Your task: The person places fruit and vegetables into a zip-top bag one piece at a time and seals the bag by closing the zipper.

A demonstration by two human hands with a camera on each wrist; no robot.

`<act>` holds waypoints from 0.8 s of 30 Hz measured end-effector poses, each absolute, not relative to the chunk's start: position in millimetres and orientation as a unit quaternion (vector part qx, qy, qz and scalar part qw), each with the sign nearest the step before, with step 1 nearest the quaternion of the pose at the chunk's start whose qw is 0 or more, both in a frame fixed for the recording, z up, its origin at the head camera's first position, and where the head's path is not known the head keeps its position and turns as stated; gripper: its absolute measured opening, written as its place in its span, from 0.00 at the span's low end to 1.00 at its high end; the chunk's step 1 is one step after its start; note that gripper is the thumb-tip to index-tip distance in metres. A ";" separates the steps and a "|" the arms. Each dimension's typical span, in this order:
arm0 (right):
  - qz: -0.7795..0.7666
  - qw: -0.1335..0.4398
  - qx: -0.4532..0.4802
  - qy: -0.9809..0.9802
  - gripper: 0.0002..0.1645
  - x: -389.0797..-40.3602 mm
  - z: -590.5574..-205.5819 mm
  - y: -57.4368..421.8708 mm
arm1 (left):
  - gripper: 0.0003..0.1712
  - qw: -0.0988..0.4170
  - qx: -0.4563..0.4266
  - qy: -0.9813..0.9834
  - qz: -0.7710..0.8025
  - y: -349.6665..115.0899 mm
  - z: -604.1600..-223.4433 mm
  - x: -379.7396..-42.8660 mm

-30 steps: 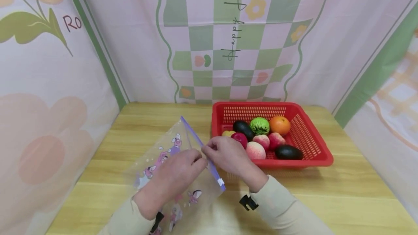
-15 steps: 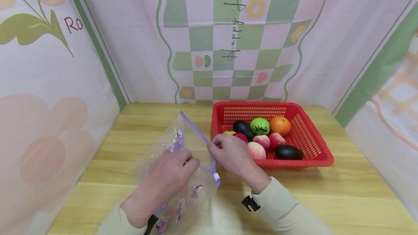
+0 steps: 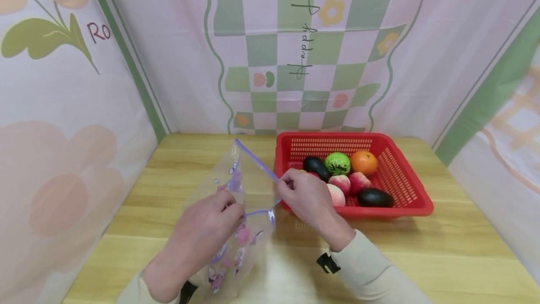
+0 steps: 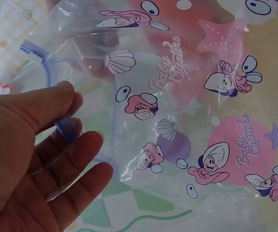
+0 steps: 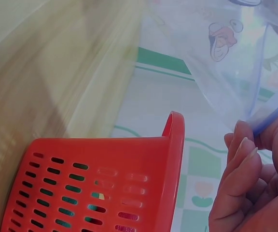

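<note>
A clear zip bag (image 3: 253, 243) printed with pink and purple cartoon figures stands tilted over the table, its purple zip edges spread apart at the mouth. My left hand (image 3: 198, 233) pinches the near edge; in the left wrist view the thumb and a finger (image 4: 67, 126) grip the purple strip. The far edge is pinched by my right hand (image 3: 310, 203), beside the red basket. A white slider (image 3: 271, 216) sits at the bag's near right corner. Through the plastic, no contents show.
The red plastic basket (image 3: 422, 208) stands at the right. In it lie a green fruit (image 3: 337, 163), an orange (image 3: 363, 163), several peaches (image 3: 359, 182) and dark oval fruits (image 3: 375, 197). A patterned cloth (image 3: 291, 50) hangs behind the wooden table (image 3: 422, 252).
My hands have moved apart, the left toward the lower left, the right slightly rightward. The bag's mouth, closed along its strip a second ago, has opened between them.
</note>
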State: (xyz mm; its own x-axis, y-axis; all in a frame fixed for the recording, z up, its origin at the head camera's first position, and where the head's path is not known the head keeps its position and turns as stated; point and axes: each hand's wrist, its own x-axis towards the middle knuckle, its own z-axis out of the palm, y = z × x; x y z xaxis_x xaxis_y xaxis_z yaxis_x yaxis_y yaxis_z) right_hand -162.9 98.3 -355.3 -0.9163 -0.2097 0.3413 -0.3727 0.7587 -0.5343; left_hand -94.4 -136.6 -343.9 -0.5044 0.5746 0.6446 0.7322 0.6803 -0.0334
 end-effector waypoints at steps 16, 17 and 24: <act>0.307 0.182 0.169 -0.919 0.07 -159.8 -363.9 98.2 | 0.06 0.216 -0.240 -0.921 -0.218 -147.5 -351.3 -85.2; 0.307 0.181 0.172 -0.918 0.07 -159.2 -364.7 97.2 | 0.06 0.220 -0.232 -0.920 -0.228 -147.6 -352.6 -86.1; 0.284 0.193 0.196 -0.918 0.06 -151.5 -369.4 87.8 | 0.16 0.298 -0.193 -0.899 -0.255 -149.2 -361.0 -94.5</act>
State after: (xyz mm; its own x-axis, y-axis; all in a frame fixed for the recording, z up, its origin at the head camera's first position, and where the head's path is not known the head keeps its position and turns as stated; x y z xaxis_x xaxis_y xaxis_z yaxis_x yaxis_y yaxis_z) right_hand -151.5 87.8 -369.4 -0.8485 -0.2500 0.4664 -0.4699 0.7614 -0.4466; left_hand -94.5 -149.2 -361.0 -0.7478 0.1948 0.6347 0.4989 0.7956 0.3435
